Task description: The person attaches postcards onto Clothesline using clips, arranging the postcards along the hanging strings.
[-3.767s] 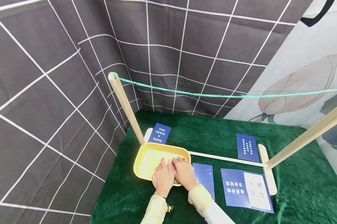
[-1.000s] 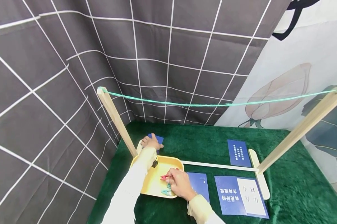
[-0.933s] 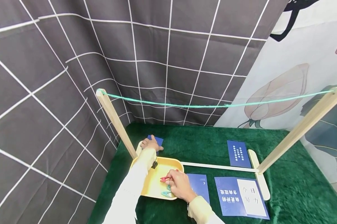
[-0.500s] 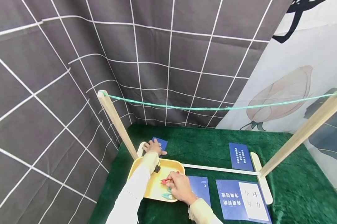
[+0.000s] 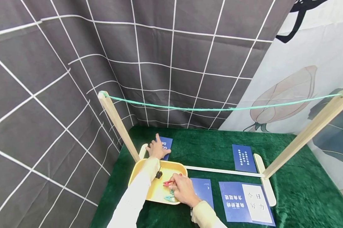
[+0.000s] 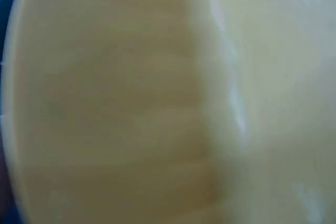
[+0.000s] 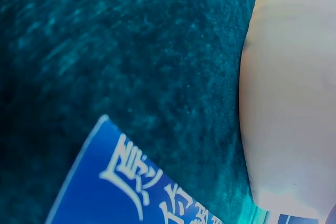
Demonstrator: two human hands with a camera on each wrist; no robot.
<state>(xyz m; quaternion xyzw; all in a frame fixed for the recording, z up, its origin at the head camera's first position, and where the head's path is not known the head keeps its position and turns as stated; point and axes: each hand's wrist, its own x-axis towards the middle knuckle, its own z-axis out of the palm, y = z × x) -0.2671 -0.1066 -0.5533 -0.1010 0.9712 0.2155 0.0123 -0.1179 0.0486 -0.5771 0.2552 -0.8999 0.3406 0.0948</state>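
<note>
My left hand (image 5: 158,149) reaches over the far-left rim of the yellow tray (image 5: 134,177), its fingers spread across a blue card (image 5: 167,142) with white lettering. It covers the card's left part. Over the tray's right side, my right hand (image 5: 183,189) pinches a red clothespin (image 5: 167,183), whose end points left. Beneath that hand, partly hidden, teal clothespins (image 5: 169,198) lie in the tray. The left wrist view is filled by the blurred tray wall (image 6: 115,93). In the right wrist view, a blue card corner (image 7: 100,182) shows beside the base of my right hand (image 7: 289,98).
A teal string (image 5: 202,109) spans two wooden posts (image 5: 118,126), joined low down by a white bar (image 5: 222,170). More blue cards (image 5: 243,158) lie on the green cloth (image 5: 194,142), one with a white panel (image 5: 257,202). A grid-patterned curtain (image 5: 154,76) hangs behind.
Both hands were together at the tray; the left has since gone to the far-left card and recently spread its fingers there, the card shifting slightly right. The right hand keeps the red clothespin.
</note>
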